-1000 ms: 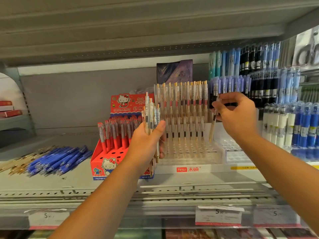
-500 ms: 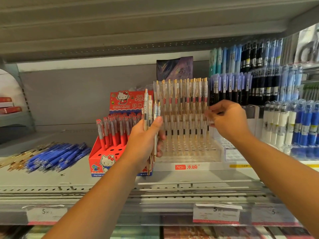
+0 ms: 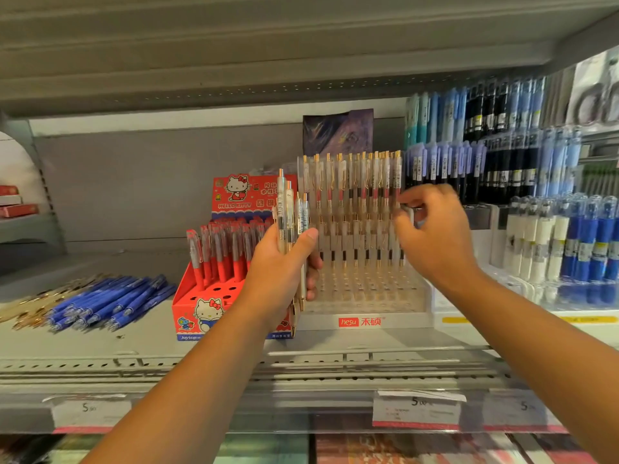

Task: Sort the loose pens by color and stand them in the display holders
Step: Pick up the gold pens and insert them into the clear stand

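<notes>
My left hand (image 3: 279, 266) grips a bundle of clear pens with gold trim (image 3: 288, 202), held upright in front of the red Hello Kitty holder (image 3: 197, 313), which has red pens (image 3: 221, 252) standing in it. My right hand (image 3: 438, 239) is at the right end of the clear tiered display holder (image 3: 365, 321). Its thumb and curled fingers pinch the top of a clear pen (image 3: 406, 209) standing in a front row there. Rows of the same clear-and-gold pens (image 3: 351, 185) fill the back of that holder. The front holes are bare.
Loose blue pens (image 3: 110, 301) and gold pens (image 3: 33, 303) lie in a heap on the shelf at the left. Packed displays of blue, black and white pens (image 3: 536, 202) stand at the right. Price tags (image 3: 415, 410) hang on the shelf's front rail.
My right hand has brought one clear pen down from above the clear holder into its right end. The left hand has kept its bundle almost still.
</notes>
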A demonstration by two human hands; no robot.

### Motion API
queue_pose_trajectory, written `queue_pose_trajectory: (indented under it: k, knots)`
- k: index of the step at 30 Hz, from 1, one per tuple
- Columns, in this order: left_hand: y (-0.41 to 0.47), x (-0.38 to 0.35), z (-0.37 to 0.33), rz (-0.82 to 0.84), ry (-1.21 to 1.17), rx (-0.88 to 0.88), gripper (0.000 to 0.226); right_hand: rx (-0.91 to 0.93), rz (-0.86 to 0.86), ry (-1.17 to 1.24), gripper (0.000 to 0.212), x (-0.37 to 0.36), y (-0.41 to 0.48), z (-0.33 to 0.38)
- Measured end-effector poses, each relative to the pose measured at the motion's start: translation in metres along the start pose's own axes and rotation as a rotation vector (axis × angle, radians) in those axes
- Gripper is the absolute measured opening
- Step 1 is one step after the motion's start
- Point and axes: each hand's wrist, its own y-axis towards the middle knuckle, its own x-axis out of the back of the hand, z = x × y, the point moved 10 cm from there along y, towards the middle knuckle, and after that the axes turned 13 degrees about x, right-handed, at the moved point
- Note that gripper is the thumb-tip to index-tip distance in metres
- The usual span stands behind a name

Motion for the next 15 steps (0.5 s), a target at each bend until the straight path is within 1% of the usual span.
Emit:
queue_pose_trajectory:
  k: [2,3,5,7,8,10,13,15]
  knots:
    - [0.000,-0.002,0.000,0.012,0.007,0.001,0.014,0.084,0.074,0.196,0.011,-0.015,-0.002,0.030]
    - [0.000,-0.004,0.000,0.019,0.022,-0.003,0.016,0.065,0.125,0.318,0.011,-0.025,-0.004,0.040]
    - [-0.002,-0.007,-0.001,0.032,0.063,-0.016,0.015,-0.058,0.199,0.541,0.015,-0.046,-0.007,0.049]
    - [-0.003,-0.010,-0.002,0.047,0.087,-0.018,0.012,-0.206,0.258,0.695,0.023,-0.065,-0.010,0.052]
    - [-0.004,-0.012,-0.002,0.053,0.090,-0.013,0.011,-0.258,0.281,0.744,0.026,-0.073,-0.010,0.053]
    - [-0.005,-0.013,-0.002,0.058,0.085,-0.001,0.013,-0.304,0.292,0.796,0.027,-0.080,-0.009,0.056]
    - [-0.006,-0.013,-0.004,0.054,0.051,0.005,0.014,-0.349,0.252,0.854,0.019,-0.082,-0.010,0.057]
    - [-0.008,-0.012,-0.008,0.025,0.037,-0.007,0.013,-0.374,0.229,0.868,0.018,-0.081,-0.010,0.055]
